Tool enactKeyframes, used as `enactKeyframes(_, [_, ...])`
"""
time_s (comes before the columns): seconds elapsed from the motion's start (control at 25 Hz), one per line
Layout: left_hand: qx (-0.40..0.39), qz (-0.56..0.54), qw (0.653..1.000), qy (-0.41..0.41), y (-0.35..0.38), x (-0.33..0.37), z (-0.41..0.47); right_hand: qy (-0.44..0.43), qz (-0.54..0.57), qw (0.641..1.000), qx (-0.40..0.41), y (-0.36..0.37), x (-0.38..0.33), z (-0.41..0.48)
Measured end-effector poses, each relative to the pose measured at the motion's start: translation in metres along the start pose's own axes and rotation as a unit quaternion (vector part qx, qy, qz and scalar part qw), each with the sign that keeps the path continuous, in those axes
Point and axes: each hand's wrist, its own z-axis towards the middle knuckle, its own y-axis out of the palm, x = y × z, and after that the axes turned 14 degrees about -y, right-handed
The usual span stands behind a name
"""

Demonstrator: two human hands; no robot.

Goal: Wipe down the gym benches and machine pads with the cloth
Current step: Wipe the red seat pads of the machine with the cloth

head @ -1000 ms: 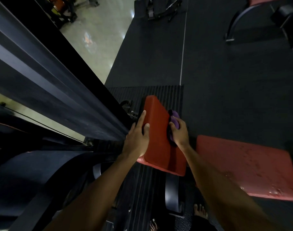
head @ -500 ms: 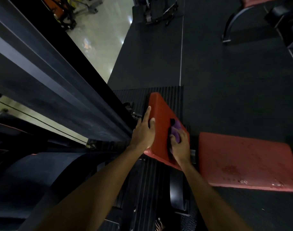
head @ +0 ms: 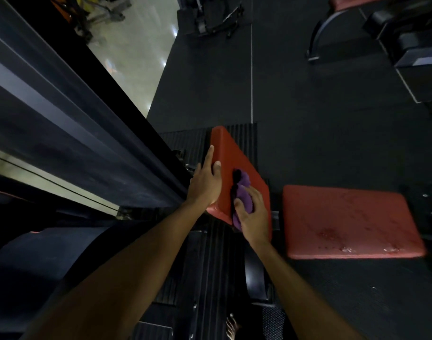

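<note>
A tilted red machine pad (head: pixel 237 158) stands in the middle of the view. My left hand (head: pixel 205 184) holds its left edge, thumb on the face and fingers along the side. My right hand (head: pixel 253 214) grips a bunched purple cloth (head: pixel 243 192) and presses it against the pad's lower face. A second red pad (head: pixel 345 219), flat and scuffed with wet marks, lies just to the right.
A dark machine frame (head: pixel 87 133) runs diagonally along the left. A ribbed black footplate (head: pixel 205 266) sits under the pads. Black rubber flooring (head: pixel 332 106) spreads to the right, with other gym machines (head: pixel 394 33) at the top. My bare toes (head: pixel 232 326) show at the bottom.
My right hand has slid the cloth down the tilted pad towards me. The left hand has kept its hold on the pad's left edge.
</note>
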Motion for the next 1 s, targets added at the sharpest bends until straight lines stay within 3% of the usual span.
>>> enactKeyframes(0.2, [-0.018, -0.030, 0.999, 0.002, -0.001, -0.009, -0.009, 0.197, 0.110, 0.968, 0.107, 0.007, 0.012, 0.027])
enactKeyframes(0.28, [-0.014, -0.048, 0.999, 0.016, 0.001, -0.019, -0.016, 0.166, 0.089, 0.978, 0.092, 0.013, -0.012, 0.029])
enactKeyframes(0.4, [-0.004, -0.070, 0.997, 0.043, 0.006, -0.032, -0.020, -0.008, 0.027, 0.999, 0.033, 0.025, -0.053, 0.006])
enactKeyframes(0.48, [-0.001, -0.073, 0.996, 0.045, 0.006, -0.034, -0.021, -0.061, -0.017, 0.998, 0.025, 0.029, -0.047, -0.009])
enactKeyframes(0.6, [0.003, -0.059, 0.997, 0.043, 0.006, -0.033, -0.024, -0.026, -0.041, 0.997, 0.054, 0.019, -0.017, -0.023])
enactKeyframes(0.8, [0.004, -0.055, 0.998, 0.038, 0.005, -0.030, -0.029, 0.145, -0.014, 0.986, 0.086, 0.006, 0.008, -0.010])
enactKeyframes(0.92, [0.012, -0.060, 0.997, 0.043, 0.005, -0.031, -0.027, 0.086, -0.003, 0.995, 0.049, 0.012, -0.042, -0.010])
enactKeyframes(1.0, [0.010, -0.060, 0.997, 0.048, 0.006, -0.032, -0.025, 0.013, -0.031, 0.999, -0.028, 0.017, -0.059, -0.026])
